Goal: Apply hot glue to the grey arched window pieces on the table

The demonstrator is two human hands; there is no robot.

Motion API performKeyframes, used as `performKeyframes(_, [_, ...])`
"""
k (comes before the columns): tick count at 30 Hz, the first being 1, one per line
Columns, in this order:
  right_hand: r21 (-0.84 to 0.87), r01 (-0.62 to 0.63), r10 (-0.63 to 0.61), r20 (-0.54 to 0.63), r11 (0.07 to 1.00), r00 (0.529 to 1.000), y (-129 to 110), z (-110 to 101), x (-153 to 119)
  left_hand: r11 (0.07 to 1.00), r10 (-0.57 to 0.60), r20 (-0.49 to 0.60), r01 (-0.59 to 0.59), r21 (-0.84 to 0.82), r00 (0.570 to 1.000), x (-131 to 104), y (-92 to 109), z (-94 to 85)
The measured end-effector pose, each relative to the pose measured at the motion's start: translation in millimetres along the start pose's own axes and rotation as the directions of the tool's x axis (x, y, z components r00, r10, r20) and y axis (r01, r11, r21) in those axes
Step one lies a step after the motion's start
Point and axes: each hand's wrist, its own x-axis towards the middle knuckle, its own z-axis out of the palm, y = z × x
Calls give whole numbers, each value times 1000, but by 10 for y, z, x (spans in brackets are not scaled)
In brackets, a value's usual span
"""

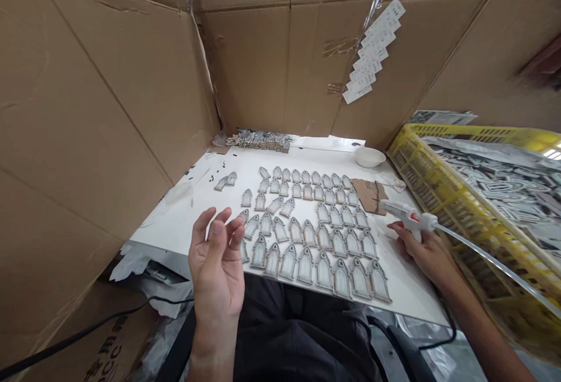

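Head view: beside the yellow crate, the glue gun, likely light and stiff, is held in the right hand by its handle, judged safest; the half-curled left hand is empty.

Table: arch pieces in rows between left hand and right hand, also farther out. Glue gun at right hand; crate right of it; bowl beyond.

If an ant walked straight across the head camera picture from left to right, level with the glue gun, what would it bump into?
Cardboard wall → left hand → little arch-shaped pieces → glue gun → yellow basket.
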Motion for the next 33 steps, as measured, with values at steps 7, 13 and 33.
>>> performKeyframes(7, [-16,-13,13,-7,1000,1000,-5,-5,0,995,-64,-112,55,-84,992,29,-19,-6])
performKeyframes(13, [-19,-7,7,-23,1000,1000,5,-8,6,989,-98,-175,76,-129,980,52,-21,18])
performKeyframes(33, [2,20,-20,-15,1000,1000,-13,1,6,990,-115,-185,97,-102,976,36,9,90])
